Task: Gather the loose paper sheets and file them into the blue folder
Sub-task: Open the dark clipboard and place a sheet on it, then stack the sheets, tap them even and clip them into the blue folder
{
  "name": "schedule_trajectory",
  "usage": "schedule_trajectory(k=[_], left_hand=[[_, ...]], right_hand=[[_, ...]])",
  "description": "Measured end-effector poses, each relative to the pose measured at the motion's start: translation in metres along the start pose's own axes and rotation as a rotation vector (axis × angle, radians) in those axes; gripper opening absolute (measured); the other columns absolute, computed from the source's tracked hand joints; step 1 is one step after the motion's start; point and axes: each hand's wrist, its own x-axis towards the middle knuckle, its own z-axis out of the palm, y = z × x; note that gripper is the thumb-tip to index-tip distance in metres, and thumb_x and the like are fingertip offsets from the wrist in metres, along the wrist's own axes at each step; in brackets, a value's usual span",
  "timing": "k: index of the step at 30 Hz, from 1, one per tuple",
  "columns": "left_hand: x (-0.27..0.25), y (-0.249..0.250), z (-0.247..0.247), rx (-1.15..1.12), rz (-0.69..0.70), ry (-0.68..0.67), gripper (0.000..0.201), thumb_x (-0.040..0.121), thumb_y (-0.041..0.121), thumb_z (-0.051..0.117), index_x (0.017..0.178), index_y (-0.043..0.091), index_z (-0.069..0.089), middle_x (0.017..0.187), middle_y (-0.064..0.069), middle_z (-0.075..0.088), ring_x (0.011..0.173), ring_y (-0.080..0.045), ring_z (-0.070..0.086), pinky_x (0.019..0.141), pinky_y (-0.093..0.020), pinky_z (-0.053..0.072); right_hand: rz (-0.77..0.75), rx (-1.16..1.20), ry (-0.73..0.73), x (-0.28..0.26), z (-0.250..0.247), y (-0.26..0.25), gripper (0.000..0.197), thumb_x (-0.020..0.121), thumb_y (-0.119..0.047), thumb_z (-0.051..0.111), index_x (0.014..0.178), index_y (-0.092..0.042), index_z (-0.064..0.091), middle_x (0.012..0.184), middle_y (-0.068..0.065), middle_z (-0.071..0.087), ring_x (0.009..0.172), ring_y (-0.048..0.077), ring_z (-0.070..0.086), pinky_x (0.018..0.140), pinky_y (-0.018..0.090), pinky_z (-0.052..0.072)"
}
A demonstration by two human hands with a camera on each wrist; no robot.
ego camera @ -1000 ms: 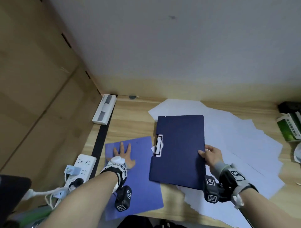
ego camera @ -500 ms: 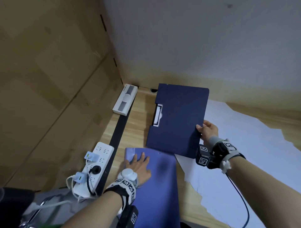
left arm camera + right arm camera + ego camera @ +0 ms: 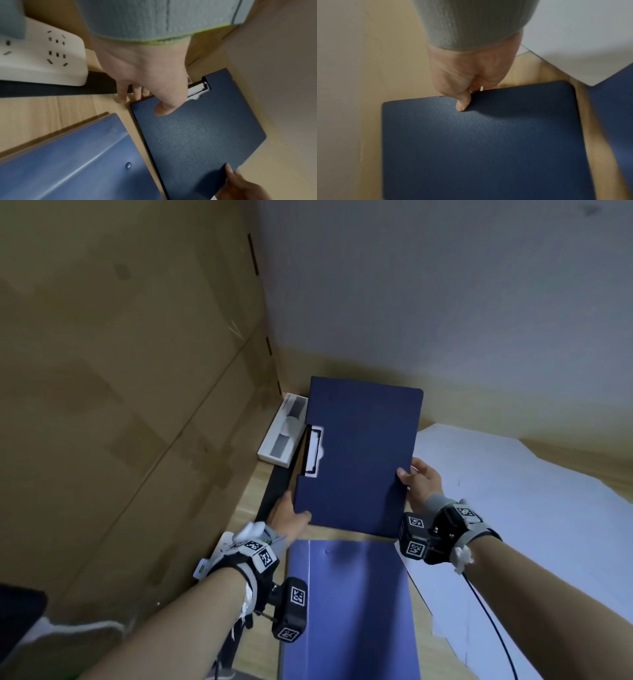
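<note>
Hands apart, left hand (image 3: 289,520) and right hand (image 3: 419,486) pinching opposite edges of dark-blue folder (image 3: 356,457) between them.

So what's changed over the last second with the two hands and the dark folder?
The left hand left the light blue folder it was pressing flat and took hold of the dark folder at its near left corner. The dark folder was carried off the papers toward the back left. The right hand keeps its grip on the right edge.
</note>
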Motion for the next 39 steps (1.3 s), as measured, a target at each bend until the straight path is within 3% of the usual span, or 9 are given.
schedule_trajectory(k=[5, 10, 14, 18, 22, 26, 31, 34, 39], left_hand=[[0.028, -0.013, 0.005, 0.020, -0.021, 0.062, 0.047, 0.085, 0.016, 0.057, 0.131, 0.012, 0.050, 0.123, -0.011, 0.048, 0.103, -0.032, 0.056, 0.091, -0.040, 0.049], [0.038, -0.020, 0.005, 0.271, 0.001, 0.087, 0.053, 0.089, 0.017, 0.056, 0.137, 0.001, 0.043, 0.128, -0.018, 0.045, 0.116, -0.035, 0.050, 0.097, -0.036, 0.045], [0.040, -0.019, 0.006, 0.293, 0.019, 0.113, 0.050, 0.092, 0.015, 0.057, 0.139, 0.003, 0.044, 0.129, -0.017, 0.046, 0.117, -0.033, 0.052, 0.098, -0.033, 0.044], [0.043, -0.020, 0.007, 0.305, 0.048, 0.124, 0.050, 0.094, 0.016, 0.057, 0.140, 0.003, 0.042, 0.131, -0.016, 0.045, 0.120, -0.031, 0.050, 0.101, -0.033, 0.042], [0.046, -0.018, 0.008, 0.330, 0.044, 0.134, 0.047, 0.094, 0.015, 0.056, 0.138, 0.003, 0.043, 0.129, -0.016, 0.045, 0.119, -0.031, 0.049, 0.100, -0.034, 0.042], [0.045, -0.017, 0.009, 0.387, 0.035, 0.168, 0.051, 0.092, 0.018, 0.058, 0.138, 0.003, 0.042, 0.131, -0.016, 0.042, 0.127, -0.032, 0.039, 0.104, -0.035, 0.036], [0.032, -0.009, 0.009, 0.403, -0.011, 0.179, 0.037, 0.082, 0.012, 0.060, 0.118, 0.009, 0.051, 0.125, -0.011, 0.041, 0.122, -0.029, 0.040, 0.090, -0.038, 0.044], [0.026, 0.001, 0.013, 0.368, 0.031, 0.194, 0.045, 0.079, 0.015, 0.060, 0.122, 0.011, 0.049, 0.126, -0.010, 0.040, 0.120, -0.031, 0.040, 0.086, -0.042, 0.047], [0.009, 0.024, 0.031, 0.325, 0.185, 0.160, 0.051, 0.083, 0.012, 0.057, 0.133, 0.013, 0.047, 0.135, -0.011, 0.041, 0.125, -0.032, 0.039, 0.089, -0.041, 0.045]], right_hand=[[0.014, -0.122, 0.036, 0.025, 0.016, 0.033, 0.024, 0.093, 0.008, 0.051, 0.109, -0.005, 0.062, 0.100, 0.014, 0.070, 0.090, 0.030, 0.066, 0.082, 0.036, 0.052], [-0.062, -0.495, 0.008, 0.034, 0.012, 0.049, 0.035, 0.089, -0.008, 0.056, 0.120, -0.024, 0.063, 0.113, -0.005, 0.070, 0.105, 0.019, 0.065, 0.099, 0.039, 0.049], [-0.068, -0.754, 0.109, 0.038, 0.008, 0.060, 0.049, 0.074, -0.041, 0.058, 0.122, -0.041, 0.052, 0.109, -0.016, 0.069, 0.095, 0.020, 0.069, 0.087, 0.038, 0.053], [-0.111, -0.956, 0.213, 0.023, 0.013, 0.055, 0.031, 0.082, -0.033, 0.066, 0.112, -0.031, 0.056, 0.105, -0.003, 0.052, 0.079, 0.023, 0.056, 0.073, 0.029, 0.041], [-0.130, -0.994, 0.194, 0.028, 0.012, 0.059, 0.039, 0.072, -0.040, 0.062, 0.110, -0.031, 0.055, 0.103, 0.000, 0.049, 0.083, 0.028, 0.063, 0.079, 0.038, 0.055], [-0.109, -1.121, 0.180, 0.021, 0.014, 0.052, 0.032, 0.074, -0.037, 0.064, 0.102, -0.030, 0.053, 0.104, -0.003, 0.042, 0.081, 0.029, 0.060, 0.076, 0.037, 0.054], [-0.089, -0.996, 0.110, 0.009, 0.009, 0.045, 0.041, 0.073, -0.033, 0.068, 0.113, -0.034, 0.057, 0.119, -0.001, 0.050, 0.096, 0.027, 0.067, 0.087, 0.039, 0.054], [-0.099, -0.790, 0.137, -0.007, -0.007, 0.036, 0.047, 0.085, -0.012, 0.065, 0.131, -0.014, 0.056, 0.123, 0.009, 0.056, 0.104, 0.028, 0.064, 0.096, 0.037, 0.049], [-0.058, -0.518, 0.239, -0.057, -0.065, 0.035, 0.017, 0.087, -0.005, 0.065, 0.098, -0.017, 0.067, 0.095, 0.006, 0.069, 0.076, 0.021, 0.063, 0.076, 0.029, 0.049]])
